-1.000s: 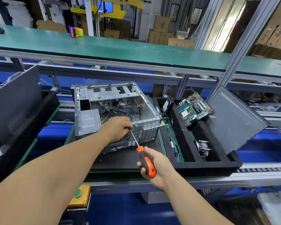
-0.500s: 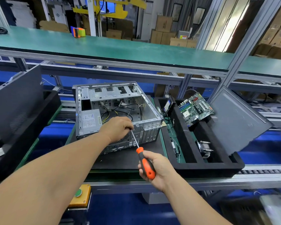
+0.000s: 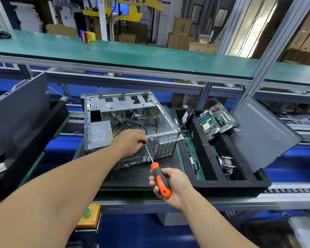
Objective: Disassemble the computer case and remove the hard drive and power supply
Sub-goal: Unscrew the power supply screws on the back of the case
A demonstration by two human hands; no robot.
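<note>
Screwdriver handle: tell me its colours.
Orange with dark grey panels on the screwdriver handle, seen in the head view.

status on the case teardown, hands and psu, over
Right hand grips screwdriver, tip at case rear. Left hand steadies shaft. Power supply still inside. Nothing blocking.

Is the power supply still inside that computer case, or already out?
Still in. The grey labelled power supply box sits in the near-left corner of the open silver metal computer case, cables trailing beside it.

Both arms outstretched — left hand, right hand curled
</note>
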